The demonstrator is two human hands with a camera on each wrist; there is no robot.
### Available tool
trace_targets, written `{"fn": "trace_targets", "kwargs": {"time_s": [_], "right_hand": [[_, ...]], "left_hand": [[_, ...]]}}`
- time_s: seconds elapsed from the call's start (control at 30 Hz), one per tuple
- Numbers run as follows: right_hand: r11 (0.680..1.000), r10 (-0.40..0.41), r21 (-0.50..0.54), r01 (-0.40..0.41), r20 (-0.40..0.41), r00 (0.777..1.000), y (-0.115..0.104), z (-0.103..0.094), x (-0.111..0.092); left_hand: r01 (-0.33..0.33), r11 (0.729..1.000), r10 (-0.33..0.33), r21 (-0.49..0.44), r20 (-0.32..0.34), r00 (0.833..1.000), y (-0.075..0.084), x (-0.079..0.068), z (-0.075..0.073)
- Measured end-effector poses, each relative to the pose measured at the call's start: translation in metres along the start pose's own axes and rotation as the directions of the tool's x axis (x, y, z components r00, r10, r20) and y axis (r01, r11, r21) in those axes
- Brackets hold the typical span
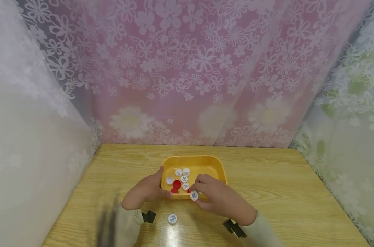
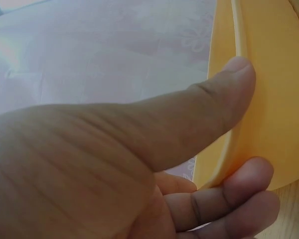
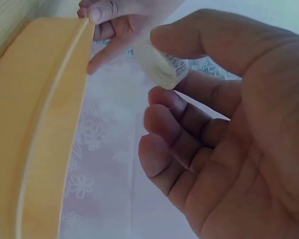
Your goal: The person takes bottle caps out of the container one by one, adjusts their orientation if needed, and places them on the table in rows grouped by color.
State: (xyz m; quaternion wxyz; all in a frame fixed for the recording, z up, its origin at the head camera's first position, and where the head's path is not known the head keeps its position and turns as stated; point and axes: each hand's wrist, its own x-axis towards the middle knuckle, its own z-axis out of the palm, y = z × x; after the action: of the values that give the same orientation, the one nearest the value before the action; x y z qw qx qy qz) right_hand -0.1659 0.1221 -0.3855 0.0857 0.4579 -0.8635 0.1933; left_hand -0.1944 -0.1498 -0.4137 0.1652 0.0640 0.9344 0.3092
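Note:
A yellow plastic tray [image 1: 202, 158] stands on the wooden table. My left hand [image 1: 148, 189] holds its left end at the near corner; in the left wrist view the thumb [image 2: 224, 97] lies over the rim with fingers below. My right hand [image 1: 219, 195] pinches a white bottle cap [image 1: 194, 195] between thumb and fingers, at the tray's near edge. That cap [image 3: 162, 64] has printing on its top and shows its hollow side in the right wrist view. Inside the tray lie several white caps [image 1: 184, 178] and red caps [image 1: 176, 184]; my right hand partly hides one red piece.
Another white printed cap [image 1: 172, 219] lies on the wooden table [image 1: 267, 178] in front of the tray, between my forearms. Floral curtains [image 1: 187, 85] hang behind the table and on both sides. Dark straps [image 1: 149, 216] sit at my wrists.

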Motion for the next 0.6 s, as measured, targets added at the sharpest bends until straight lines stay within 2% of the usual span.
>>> {"fn": "trace_targets", "kwargs": {"time_s": [0.13, 0.33, 0.6], "right_hand": [[1.0, 0.009, -0.027, -0.008, 0.038, 0.999, -0.002, 0.004, 0.002], [0.996, 0.069, -0.056, -0.064, 0.094, 0.993, -0.004, 0.008, 0.005], [0.987, 0.16, -0.059, -0.15, 0.273, 0.949, -0.008, 0.021, 0.012]], "left_hand": [[-0.009, 1.0, 0.009, 0.005, 0.0, 1.0, -0.003, 0.002, 0.001], [-0.036, 0.999, 0.036, 0.0, -0.001, 0.999, -0.007, 0.005, 0.002], [-0.035, 0.999, 0.035, -0.019, -0.002, 0.999, -0.007, 0.003, 0.002]]}}
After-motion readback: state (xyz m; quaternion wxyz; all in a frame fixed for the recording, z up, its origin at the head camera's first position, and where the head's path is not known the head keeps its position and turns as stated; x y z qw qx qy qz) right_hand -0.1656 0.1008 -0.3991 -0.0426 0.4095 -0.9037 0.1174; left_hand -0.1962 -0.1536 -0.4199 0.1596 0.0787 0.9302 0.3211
